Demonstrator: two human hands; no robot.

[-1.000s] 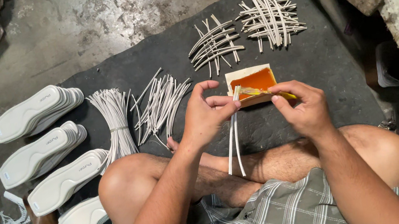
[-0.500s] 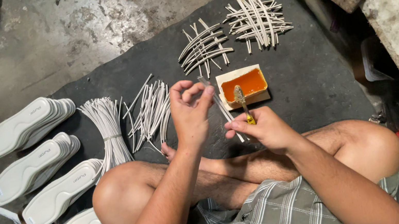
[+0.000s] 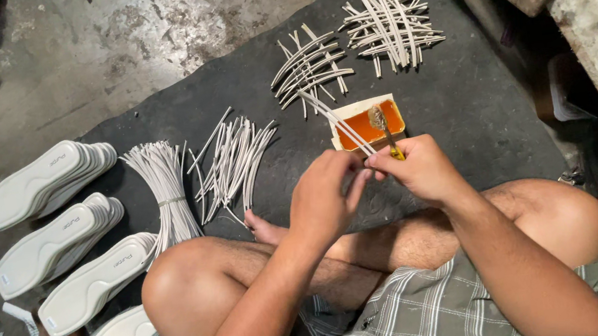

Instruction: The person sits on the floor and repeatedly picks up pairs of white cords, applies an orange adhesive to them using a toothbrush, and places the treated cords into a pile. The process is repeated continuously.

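Since the earlier frame the left hand (image 3: 327, 199) has come down from in front of the tray to meet the right hand (image 3: 418, 168), and the two now touch above the crossed legs.

The dark mat (image 3: 477, 104) covers most of the concrete floor (image 3: 139, 27) in front of the seated person. On its left side lie stacks of white shoe soles (image 3: 49, 219), one stack behind the other. Beside them is a tied bundle of white strips (image 3: 166, 190), and next to that a loose pile of strips (image 3: 236, 165). Further away two crossed heaps of strips (image 3: 352, 47) rest on the mat, near the top edge.

The small tray of orange glue (image 3: 367, 123) stands just beyond the hands, on the mat. The left hand is closed narrow, its fingers pinching the near end of a pair of thin white strips (image 3: 335, 122), which slant up and away over the left edge of the tray. The right hand is closed around the yellow handle of a small brush (image 3: 384, 129); the bristle end is over the glue. Whether the bristles touch the glue, I cannot tell.
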